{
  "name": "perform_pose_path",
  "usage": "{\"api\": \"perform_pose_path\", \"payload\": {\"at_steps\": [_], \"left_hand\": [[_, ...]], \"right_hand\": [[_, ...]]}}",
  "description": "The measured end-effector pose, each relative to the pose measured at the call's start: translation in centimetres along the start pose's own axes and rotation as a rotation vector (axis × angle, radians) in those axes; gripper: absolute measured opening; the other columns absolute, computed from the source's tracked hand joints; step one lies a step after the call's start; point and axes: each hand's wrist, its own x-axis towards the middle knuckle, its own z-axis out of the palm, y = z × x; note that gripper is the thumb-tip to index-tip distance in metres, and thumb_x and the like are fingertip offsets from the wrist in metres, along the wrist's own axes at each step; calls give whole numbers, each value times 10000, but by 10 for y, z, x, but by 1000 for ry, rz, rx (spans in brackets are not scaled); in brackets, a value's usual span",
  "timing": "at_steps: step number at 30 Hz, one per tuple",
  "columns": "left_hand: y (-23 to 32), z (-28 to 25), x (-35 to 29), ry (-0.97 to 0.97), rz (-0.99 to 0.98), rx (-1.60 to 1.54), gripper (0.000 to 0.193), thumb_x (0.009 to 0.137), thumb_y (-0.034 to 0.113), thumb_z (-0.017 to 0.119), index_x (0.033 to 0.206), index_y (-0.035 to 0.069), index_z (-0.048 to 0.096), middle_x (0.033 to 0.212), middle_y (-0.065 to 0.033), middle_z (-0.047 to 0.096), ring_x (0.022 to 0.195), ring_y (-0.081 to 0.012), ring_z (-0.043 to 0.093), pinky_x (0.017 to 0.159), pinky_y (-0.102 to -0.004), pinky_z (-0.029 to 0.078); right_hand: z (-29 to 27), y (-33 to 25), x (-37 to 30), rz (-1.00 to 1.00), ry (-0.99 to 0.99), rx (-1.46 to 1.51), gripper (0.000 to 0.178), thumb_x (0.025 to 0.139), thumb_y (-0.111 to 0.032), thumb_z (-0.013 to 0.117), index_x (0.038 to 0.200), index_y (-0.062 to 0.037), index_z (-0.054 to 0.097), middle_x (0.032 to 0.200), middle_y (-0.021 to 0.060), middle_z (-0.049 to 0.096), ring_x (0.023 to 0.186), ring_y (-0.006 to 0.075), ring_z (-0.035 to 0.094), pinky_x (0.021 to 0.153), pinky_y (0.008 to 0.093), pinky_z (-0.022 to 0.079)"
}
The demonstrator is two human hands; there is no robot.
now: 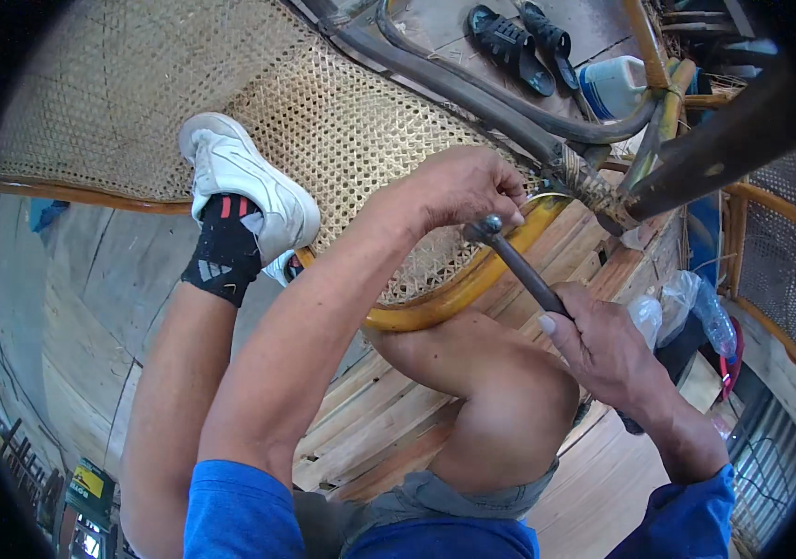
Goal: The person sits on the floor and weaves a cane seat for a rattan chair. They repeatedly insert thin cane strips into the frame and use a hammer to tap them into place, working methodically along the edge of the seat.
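Note:
My left hand (474, 189) is closed at the edge of a woven cane panel (361, 121), with its fingertips pinched on a thin pale strip (547, 196). That strip curves along the yellow-brown rattan frame (426, 315) toward a wrapped joint (580, 172). My right hand (603, 345) grips the dark handle of a hammer (521, 270). The hammer's small rounded metal head lies just below my left fingertips, close to the frame's rim. Whether the head touches the frame, I cannot tell.
My white shoe (253, 186) rests on the cane. Dark poles (473, 88) cross the far side. Beyond them are black sandals (510, 47) and a white jug (614, 86). Wooden planks (370, 447) lie beneath my leg. Plastic bottles (713, 321) and another cane piece (780, 242) are at the right.

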Motion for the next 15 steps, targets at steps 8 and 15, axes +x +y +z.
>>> {"api": "perform_pose_path", "payload": {"at_steps": [8, 15], "left_hand": [[0, -7, 3, -66, 22, -43, 162, 741, 182, 716, 814, 42, 680, 563, -4, 555, 508, -92, 496, 479, -269, 392], [-5, -12, 13, -135, 99, -99, 190, 774, 195, 711, 792, 12, 666, 602, 5, 565, 540, -90, 501, 506, -267, 407]], "right_hand": [[8, 10, 1, 62, -36, -186, 274, 929, -262, 479, 1031, -10, 439, 717, 236, 584, 733, 421, 604, 626, 501, 480], [10, -9, 1, 10, 18, -258, 285, 929, -285, 487, 1010, -16, 445, 710, 218, 594, 698, 409, 614, 602, 491, 489]]}}
